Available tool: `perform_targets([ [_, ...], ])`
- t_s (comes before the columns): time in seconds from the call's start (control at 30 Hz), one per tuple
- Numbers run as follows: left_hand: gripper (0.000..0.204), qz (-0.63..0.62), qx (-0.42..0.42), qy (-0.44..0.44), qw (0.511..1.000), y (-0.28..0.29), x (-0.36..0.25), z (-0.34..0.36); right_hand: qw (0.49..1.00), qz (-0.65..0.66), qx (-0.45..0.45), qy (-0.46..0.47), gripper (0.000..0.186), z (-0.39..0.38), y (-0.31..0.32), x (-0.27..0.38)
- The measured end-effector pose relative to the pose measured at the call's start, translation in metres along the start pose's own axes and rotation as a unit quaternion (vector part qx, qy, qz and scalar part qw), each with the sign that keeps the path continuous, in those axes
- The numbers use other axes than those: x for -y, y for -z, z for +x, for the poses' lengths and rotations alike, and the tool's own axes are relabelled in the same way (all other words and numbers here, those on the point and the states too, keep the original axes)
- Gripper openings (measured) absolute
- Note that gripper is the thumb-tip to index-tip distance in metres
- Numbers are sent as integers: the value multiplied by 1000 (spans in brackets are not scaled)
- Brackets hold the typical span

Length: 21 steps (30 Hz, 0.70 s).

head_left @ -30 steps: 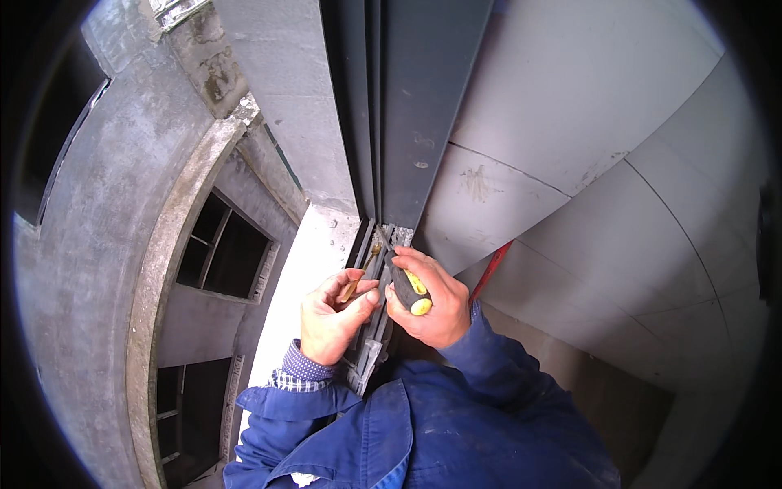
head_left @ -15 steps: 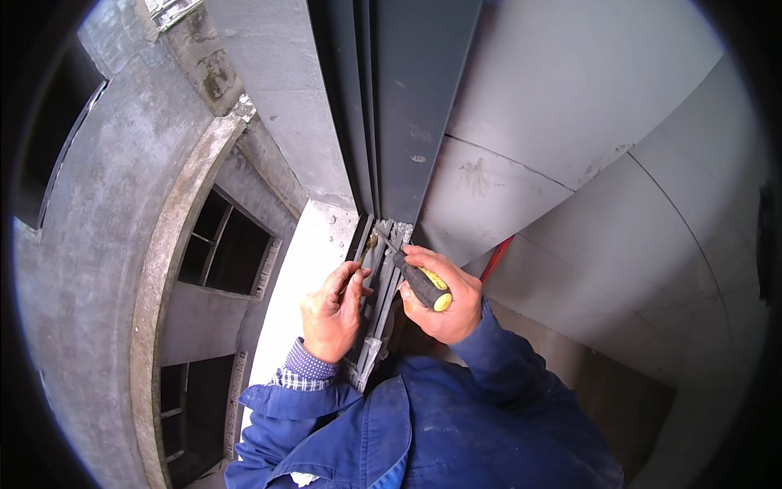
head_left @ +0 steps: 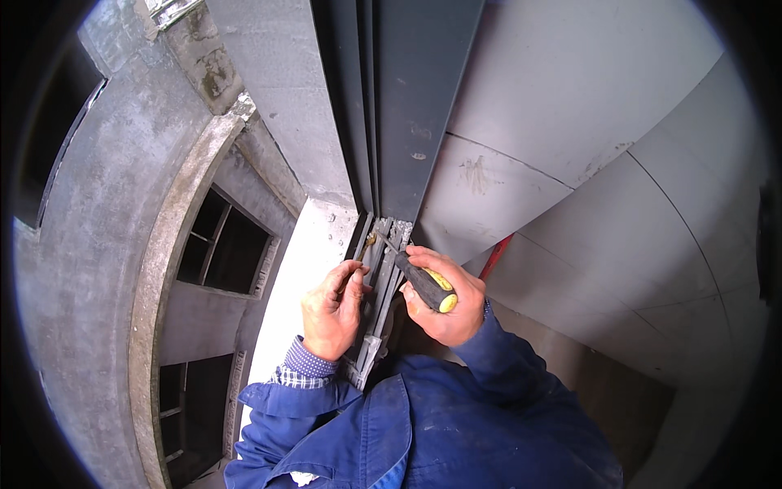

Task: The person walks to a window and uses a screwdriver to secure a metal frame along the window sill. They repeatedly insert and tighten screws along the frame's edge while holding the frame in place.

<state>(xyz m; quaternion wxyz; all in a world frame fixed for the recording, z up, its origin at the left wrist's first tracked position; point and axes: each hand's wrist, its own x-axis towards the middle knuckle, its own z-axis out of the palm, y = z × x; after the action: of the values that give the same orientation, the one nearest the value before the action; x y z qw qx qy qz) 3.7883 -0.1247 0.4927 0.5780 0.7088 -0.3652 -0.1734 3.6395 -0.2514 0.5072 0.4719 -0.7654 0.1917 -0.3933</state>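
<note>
Both forearms rise from the lower edge in blue sleeves, a checked cuff showing at the left wrist. The left hand (head_left: 332,314) is raised with its back to the camera, fingers curled inward and fingertips pinched together at the top. The right hand (head_left: 446,300) sits just beside it, near but apart, closed in a fist around a black and yellow handle, thumb laid along the top and knuckles turned to the right, wrist bent slightly inward.

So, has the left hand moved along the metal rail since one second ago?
Barely. The left hand stays on the grey rail, fingers shifted slightly toward the screw.
</note>
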Motion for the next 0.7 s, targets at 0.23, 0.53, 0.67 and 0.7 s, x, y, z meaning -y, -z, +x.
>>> perform_targets([
  [0.23,21,-5,9,6,1000,1,-2,0,1000,18,-6,-5,44,-3,1,0],
  [0.53,20,-4,14,-22,1000,3,-5,-4,999,46,-22,13,37,-7,11,6],
  [0.67,20,27,53,-58,997,8,-18,-9,998,43,-37,39,39,-6,22,25],
  [0.7,20,31,73,-67,995,9,-22,-11,996,28,-46,66,42,-6,26,24],
])
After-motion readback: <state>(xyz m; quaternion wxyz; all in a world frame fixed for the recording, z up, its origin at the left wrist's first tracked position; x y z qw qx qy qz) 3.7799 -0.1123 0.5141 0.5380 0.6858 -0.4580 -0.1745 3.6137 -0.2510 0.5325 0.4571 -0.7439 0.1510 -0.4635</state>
